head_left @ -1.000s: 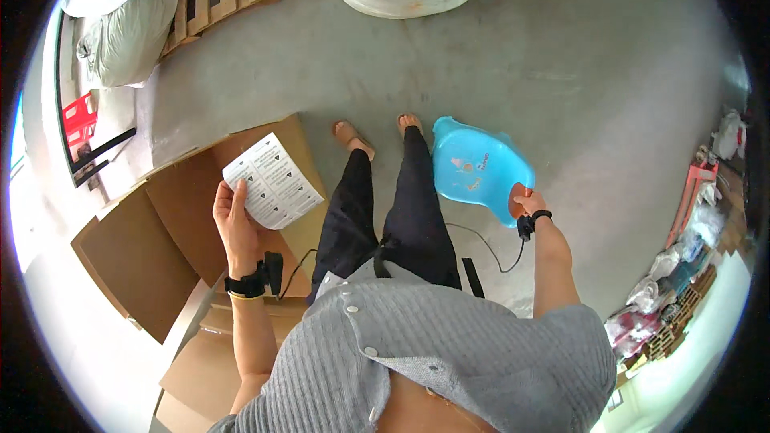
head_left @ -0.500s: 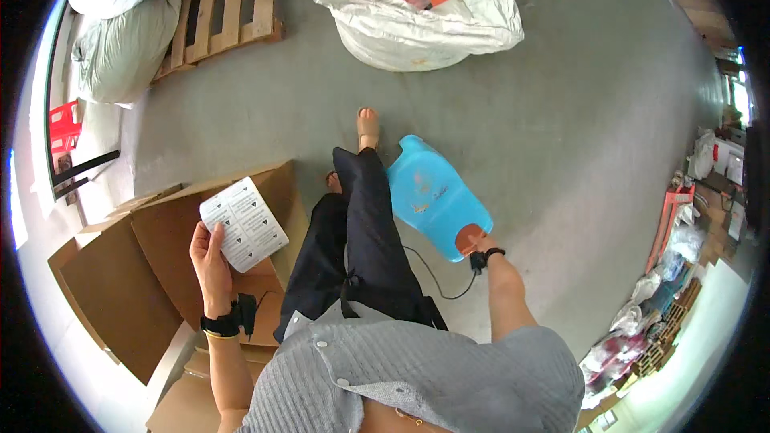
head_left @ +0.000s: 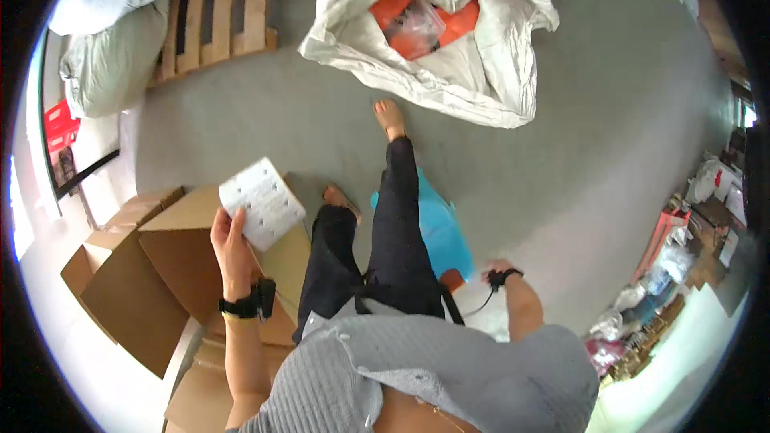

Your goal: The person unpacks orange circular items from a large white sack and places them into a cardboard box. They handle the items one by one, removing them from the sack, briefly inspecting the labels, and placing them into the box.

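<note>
Floor (head_left: 577,152), grey, carries a sack (head_left: 513,88) ahead of the feet, toward its far edge. The sack's mouth now shows wide open, with orange items (head_left: 459,26) and a clear bag (head_left: 421,28) inside; one second earlier only its near side was in view. A box (head_left: 132,301) stands toward the floor's left edge, flaps out; a pallet (head_left: 224,8) lies beyond it, near the far left corner. The blue panel (head_left: 445,228), previously gripped at its orange end (head_left: 453,279), now sits beside the right leg, partly hidden behind it; whether it rests on the floor cannot be told. The sheet (head_left: 263,202), white, is tilted above the box's right edge. The left hand (head_left: 231,248) pinches it at the lower left corner, unchanged. The right hand (head_left: 499,270) is blurred and appears just clear of the orange end; finger spread cannot be determined, nothing visible held. Assessment: the panel appears released, leaving the sheet as the only item evidently in hand.
</note>
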Tool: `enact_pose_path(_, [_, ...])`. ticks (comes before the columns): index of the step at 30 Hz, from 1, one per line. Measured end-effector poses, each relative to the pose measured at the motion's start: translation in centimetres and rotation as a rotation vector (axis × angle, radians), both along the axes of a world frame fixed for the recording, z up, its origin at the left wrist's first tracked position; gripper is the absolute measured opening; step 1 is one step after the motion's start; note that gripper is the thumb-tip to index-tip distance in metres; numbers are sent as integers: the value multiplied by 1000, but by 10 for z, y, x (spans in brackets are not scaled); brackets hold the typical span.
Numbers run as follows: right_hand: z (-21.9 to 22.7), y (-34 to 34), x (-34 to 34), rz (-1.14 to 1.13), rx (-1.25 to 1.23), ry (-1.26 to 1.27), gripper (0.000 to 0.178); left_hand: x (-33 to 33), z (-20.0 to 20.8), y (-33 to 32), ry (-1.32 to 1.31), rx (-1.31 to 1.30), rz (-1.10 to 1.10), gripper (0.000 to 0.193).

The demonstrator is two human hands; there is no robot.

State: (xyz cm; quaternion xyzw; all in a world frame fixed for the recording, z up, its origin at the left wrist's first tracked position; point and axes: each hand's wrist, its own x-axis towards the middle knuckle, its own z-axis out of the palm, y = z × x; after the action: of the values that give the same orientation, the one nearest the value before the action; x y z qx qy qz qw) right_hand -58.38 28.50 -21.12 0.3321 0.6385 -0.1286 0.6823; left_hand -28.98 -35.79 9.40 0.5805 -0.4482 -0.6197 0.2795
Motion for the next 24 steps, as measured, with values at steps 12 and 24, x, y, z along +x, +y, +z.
enact_pose_path(12, [198, -94, -34, 280, -162, -586, 62, -8, -69, -11, -11, 194, 311, 16])
enact_pose_path(24, [233, -104, 172, 206, -149, -211, 19, 72, -132, -7, -84, 203, 56, 17])
